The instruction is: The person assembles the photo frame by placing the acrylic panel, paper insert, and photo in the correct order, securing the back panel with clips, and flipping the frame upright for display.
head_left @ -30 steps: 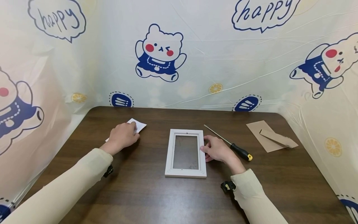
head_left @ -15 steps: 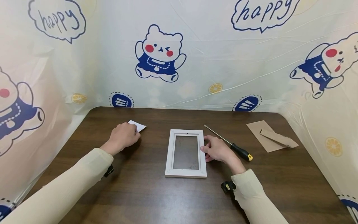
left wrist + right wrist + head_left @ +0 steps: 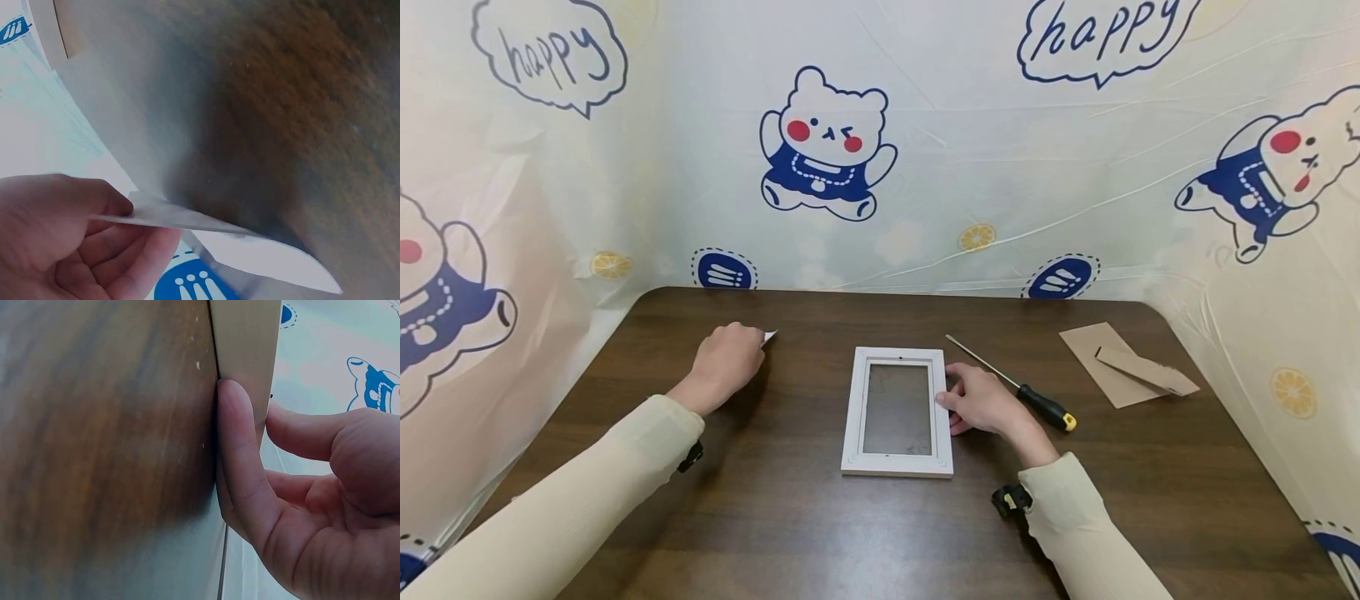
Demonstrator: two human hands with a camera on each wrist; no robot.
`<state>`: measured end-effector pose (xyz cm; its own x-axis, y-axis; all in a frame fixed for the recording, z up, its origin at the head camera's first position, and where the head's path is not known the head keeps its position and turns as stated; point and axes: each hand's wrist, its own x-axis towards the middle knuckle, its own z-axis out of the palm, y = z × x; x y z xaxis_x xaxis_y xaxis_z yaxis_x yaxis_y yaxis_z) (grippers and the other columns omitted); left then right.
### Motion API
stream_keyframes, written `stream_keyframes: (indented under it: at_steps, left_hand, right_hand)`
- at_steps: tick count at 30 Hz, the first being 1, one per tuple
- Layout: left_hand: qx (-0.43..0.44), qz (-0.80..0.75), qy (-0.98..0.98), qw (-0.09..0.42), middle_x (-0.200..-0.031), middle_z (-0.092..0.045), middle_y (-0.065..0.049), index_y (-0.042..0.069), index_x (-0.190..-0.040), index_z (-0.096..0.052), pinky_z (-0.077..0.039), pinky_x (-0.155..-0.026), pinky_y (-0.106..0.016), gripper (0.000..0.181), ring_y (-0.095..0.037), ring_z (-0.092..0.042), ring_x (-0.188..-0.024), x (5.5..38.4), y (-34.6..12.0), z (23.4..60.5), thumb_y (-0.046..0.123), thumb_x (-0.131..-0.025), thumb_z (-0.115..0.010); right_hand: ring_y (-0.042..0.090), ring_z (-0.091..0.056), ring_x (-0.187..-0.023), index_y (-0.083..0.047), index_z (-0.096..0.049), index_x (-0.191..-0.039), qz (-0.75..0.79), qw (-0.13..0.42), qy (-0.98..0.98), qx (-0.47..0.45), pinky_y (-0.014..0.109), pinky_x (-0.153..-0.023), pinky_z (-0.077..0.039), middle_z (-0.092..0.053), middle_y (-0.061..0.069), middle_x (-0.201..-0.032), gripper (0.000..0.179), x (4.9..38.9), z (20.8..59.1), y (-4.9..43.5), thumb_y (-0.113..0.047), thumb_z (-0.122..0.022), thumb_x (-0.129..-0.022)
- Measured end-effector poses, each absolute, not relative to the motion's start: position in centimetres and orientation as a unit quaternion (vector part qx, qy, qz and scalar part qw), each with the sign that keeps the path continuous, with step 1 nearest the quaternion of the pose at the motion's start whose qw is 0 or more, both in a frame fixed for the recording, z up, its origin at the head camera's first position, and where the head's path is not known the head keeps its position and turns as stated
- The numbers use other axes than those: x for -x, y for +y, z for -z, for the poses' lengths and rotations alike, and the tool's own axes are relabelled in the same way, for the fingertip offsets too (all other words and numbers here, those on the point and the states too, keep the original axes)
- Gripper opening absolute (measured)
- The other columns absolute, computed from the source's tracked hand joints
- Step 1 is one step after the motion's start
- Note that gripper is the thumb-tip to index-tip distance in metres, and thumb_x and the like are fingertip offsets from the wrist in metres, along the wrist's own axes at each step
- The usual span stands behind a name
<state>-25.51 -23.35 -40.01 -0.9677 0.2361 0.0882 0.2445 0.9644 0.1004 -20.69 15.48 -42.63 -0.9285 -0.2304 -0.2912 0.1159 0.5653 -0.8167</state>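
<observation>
My left hand, at the left of the table, pinches a thin white sheet of paper. From the head view only a corner of that sheet shows past the knuckles; the left wrist view has it bent and tilted up between thumb and fingers. A white picture frame with a clear pane lies flat in the middle. My right hand holds its right side, the thumb on the top edge. In the right wrist view, a finger lies along the side of the frame, down at the tabletop.
A screwdriver with a black and yellow handle lies just right of the frame, by the right hand. Farther right is a brown board with a folded strip over it. Printed sheeting hangs behind the brown table.
My left hand has drawn the white paper in and lifted it; much less of it shows in the head view. The right hand and the picture frame have stayed in place.
</observation>
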Motion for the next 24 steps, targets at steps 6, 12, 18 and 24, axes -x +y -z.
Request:
stream_keyframes:
  at_steps: [6, 12, 18, 24]
  left_hand:
    - [0.118, 0.070, -0.990, 0.042, -0.073, -0.064, -0.014, -0.006, -0.095, -0.072, -0.046, -0.050, -0.036, 0.006, -0.027, -0.055, -0.059, 25.5, -23.6, 39.6, -0.003, -0.093, -0.067]
    - [0.121, 0.080, -0.989, 0.044, -0.079, -0.067, -0.019, -0.008, -0.103, -0.071, -0.052, -0.054, -0.041, 0.014, -0.028, -0.057, -0.061, 25.4, -23.7, 38.8, -0.003, -0.091, -0.073]
    - [0.139, 0.102, -0.983, 0.069, -0.082, -0.071, -0.021, -0.008, -0.103, -0.073, -0.055, -0.057, -0.045, 0.014, -0.030, -0.060, -0.063, 25.1, -23.6, 37.3, -0.007, -0.089, -0.071]
    - [0.147, 0.130, -0.977, 0.080, -0.091, -0.075, -0.021, -0.008, -0.105, -0.075, -0.058, -0.066, -0.047, 0.014, -0.029, -0.064, -0.071, 24.9, -23.3, 35.2, -0.003, -0.093, -0.068]
  right_hand:
    - [0.023, -0.069, -0.068, 0.003, -0.046, -0.154, 0.460, 0.186, 0.868, 0.029, 0.035, -0.061, -0.063, -0.064, 0.017, -0.095, 0.055, 20.7, 42.6, 15.5, -0.007, -0.067, -0.105]
    - [0.022, -0.069, -0.069, 0.003, -0.045, -0.154, 0.460, 0.186, 0.868, 0.029, 0.035, -0.061, -0.063, -0.064, 0.016, -0.096, 0.055, 20.8, 42.6, 15.5, -0.007, -0.067, -0.105]
    - [0.022, -0.069, -0.069, 0.003, -0.046, -0.154, 0.458, 0.188, 0.868, 0.031, 0.035, -0.061, -0.063, -0.064, 0.016, -0.095, 0.055, 20.8, 42.6, 15.5, -0.007, -0.068, -0.104]
    - [0.022, -0.069, -0.068, 0.003, -0.046, -0.154, 0.456, 0.187, 0.869, 0.032, 0.035, -0.061, -0.063, -0.065, 0.016, -0.095, 0.054, 20.8, 42.5, 15.5, -0.008, -0.067, -0.105]
